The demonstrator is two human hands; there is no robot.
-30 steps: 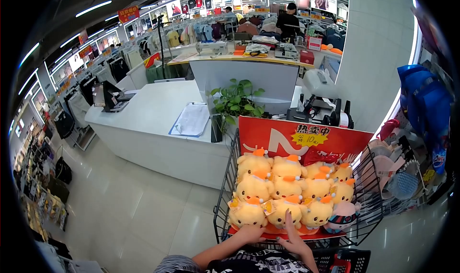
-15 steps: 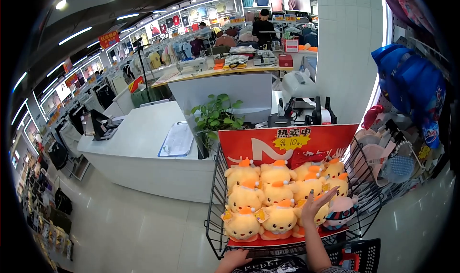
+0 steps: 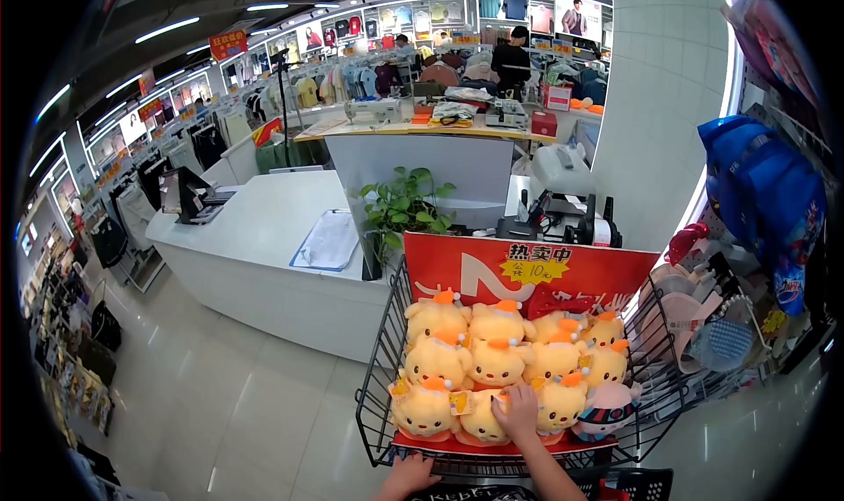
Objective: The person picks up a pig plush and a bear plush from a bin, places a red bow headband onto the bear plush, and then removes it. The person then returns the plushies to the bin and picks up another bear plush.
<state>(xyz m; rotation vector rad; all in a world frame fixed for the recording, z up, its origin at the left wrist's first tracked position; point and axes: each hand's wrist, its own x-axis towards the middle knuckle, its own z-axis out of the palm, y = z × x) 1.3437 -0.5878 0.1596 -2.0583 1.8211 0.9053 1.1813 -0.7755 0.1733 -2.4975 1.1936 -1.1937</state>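
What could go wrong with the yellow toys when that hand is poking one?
The toys sit squeezed together, so if the right hand pushes the yellow front-row toy hard, its neighbour might tip too. The little tag by that toy's ear is close to the fingers, so it could get bent. And the left hand is by the front of the wire basket, where a finger might get pinched.

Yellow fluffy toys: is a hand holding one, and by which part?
The right hand touches the head of a front-row yellow plush toy; whether it grips cannot be told.
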